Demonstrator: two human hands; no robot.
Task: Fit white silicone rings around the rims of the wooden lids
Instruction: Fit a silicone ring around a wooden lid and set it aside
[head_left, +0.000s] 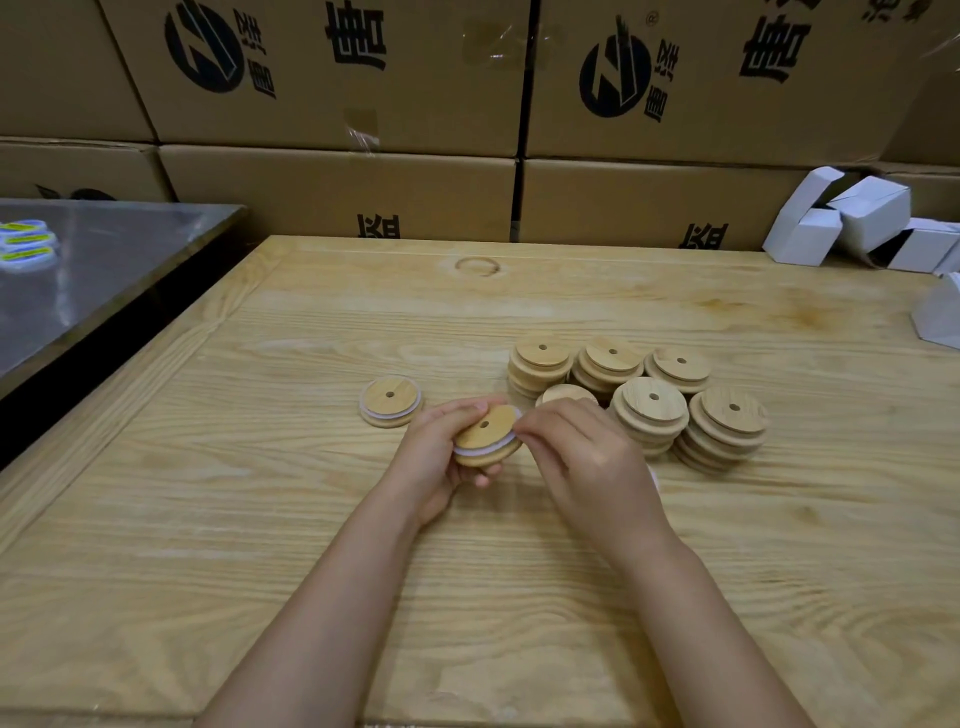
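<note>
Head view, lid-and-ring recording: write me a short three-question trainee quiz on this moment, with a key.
1. True or false: the single lid lying left of both hands is already ringed.
2. What do the fingers of the right hand pinch?
A. the white ring on the held lid
B. a white carton
C. a lid taken from the stacks
3. Fill in: the lid stacks stand on the wooden table to the ___ of the hands.
Key: 1 true; 2 A; 3 right.
</note>
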